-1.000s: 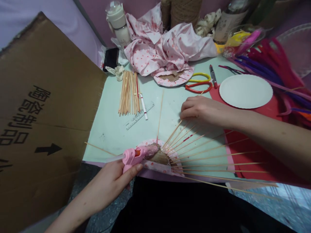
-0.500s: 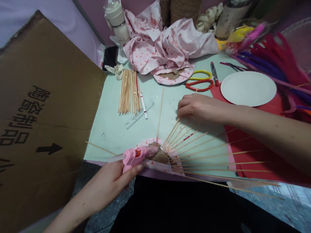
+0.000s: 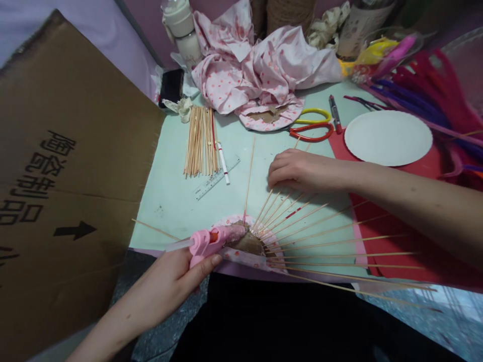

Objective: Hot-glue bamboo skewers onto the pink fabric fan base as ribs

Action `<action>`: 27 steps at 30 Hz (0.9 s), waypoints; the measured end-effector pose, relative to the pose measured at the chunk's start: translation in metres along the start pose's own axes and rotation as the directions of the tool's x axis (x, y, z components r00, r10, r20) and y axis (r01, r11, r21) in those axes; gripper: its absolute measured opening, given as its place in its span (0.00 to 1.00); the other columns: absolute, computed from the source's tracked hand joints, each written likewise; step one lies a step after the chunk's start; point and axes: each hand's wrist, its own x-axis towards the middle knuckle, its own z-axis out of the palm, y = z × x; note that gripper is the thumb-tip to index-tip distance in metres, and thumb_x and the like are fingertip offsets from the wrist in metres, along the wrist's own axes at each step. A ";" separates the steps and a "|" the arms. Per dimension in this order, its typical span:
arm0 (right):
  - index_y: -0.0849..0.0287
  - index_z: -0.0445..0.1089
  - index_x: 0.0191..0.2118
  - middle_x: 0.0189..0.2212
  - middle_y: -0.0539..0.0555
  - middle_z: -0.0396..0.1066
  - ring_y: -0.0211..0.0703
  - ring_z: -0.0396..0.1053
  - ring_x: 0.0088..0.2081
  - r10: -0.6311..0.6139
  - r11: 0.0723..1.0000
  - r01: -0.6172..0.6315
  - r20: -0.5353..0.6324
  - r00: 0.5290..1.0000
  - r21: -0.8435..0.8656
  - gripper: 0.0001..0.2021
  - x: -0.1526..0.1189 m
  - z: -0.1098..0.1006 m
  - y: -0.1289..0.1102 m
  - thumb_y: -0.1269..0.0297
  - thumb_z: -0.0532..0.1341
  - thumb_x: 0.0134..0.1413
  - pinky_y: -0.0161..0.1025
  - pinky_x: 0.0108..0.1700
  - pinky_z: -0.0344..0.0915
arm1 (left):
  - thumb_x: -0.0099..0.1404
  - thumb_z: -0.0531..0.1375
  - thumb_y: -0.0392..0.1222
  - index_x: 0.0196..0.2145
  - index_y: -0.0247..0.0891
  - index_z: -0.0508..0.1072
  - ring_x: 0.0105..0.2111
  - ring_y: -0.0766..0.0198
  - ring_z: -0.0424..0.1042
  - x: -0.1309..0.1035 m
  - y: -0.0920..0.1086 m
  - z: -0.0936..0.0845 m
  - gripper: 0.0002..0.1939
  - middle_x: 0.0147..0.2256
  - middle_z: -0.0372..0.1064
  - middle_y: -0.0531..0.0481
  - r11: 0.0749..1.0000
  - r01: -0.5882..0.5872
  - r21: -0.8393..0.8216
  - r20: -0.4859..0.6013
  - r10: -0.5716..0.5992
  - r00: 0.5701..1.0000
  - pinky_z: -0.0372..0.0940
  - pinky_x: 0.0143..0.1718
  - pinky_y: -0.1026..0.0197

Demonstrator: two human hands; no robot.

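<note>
My left hand (image 3: 177,281) is wrapped around a pink hot glue gun (image 3: 211,242), a clear glue stick showing at its back. The gun's nozzle end lies over a half-round cardboard base (image 3: 251,245) edged with pink dotted fabric (image 3: 234,219). Thin bamboo sticks (image 3: 339,256) fan out from the base to the right, and one stands apart toward the back. With bent fingers, my right hand (image 3: 289,171) grips a bamboo stick (image 3: 264,206) along its length; the fingertips and part of the stick are hidden beneath the hand.
A cardboard box (image 3: 83,166) walls off the left. Behind the work lie a stick bundle (image 3: 202,143), a clear ruler (image 3: 217,178), crumpled dotted fabric (image 3: 264,65) and scissors (image 3: 311,131). At right are a white plate (image 3: 388,137), red sheet (image 3: 385,201) and pipe cleaners (image 3: 433,95).
My right hand has shifted slightly left, and the stick under it has moved a little the same way. My left hand and the glue gun stay almost still.
</note>
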 end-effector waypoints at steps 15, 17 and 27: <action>0.59 0.75 0.40 0.37 0.57 0.75 0.45 0.66 0.39 -0.008 1.000 0.008 -0.004 1.000 0.006 0.14 0.001 -0.003 -0.003 0.69 0.51 0.67 0.44 0.43 0.57 | 0.68 0.50 0.61 0.23 0.42 0.60 0.24 0.63 0.61 0.020 0.005 -0.002 0.24 0.22 0.60 0.56 0.997 -0.034 -0.076 0.031 0.037 0.999 0.57 0.27 0.60; 0.59 0.75 0.40 0.37 0.56 0.75 0.45 0.66 0.39 -0.011 1.000 0.011 -0.002 1.000 0.004 0.14 0.001 -0.003 -0.003 0.69 0.51 0.67 0.44 0.43 0.57 | 0.68 0.50 0.61 0.23 0.42 0.60 0.24 0.63 0.61 0.019 0.005 -0.002 0.24 0.21 0.60 0.56 0.996 -0.032 -0.088 0.036 0.035 0.999 0.57 0.27 0.61; 0.58 0.76 0.40 0.36 0.57 0.75 0.45 0.66 0.39 0.011 1.000 -0.011 0.017 1.000 0.029 0.14 0.003 -0.002 -0.003 0.66 0.52 0.67 0.44 0.43 0.58 | 0.68 0.49 0.63 0.22 0.42 0.61 0.24 0.62 0.62 0.017 0.003 -0.001 0.25 0.22 0.61 0.55 0.996 -0.040 -0.080 0.025 0.042 0.999 0.58 0.28 0.60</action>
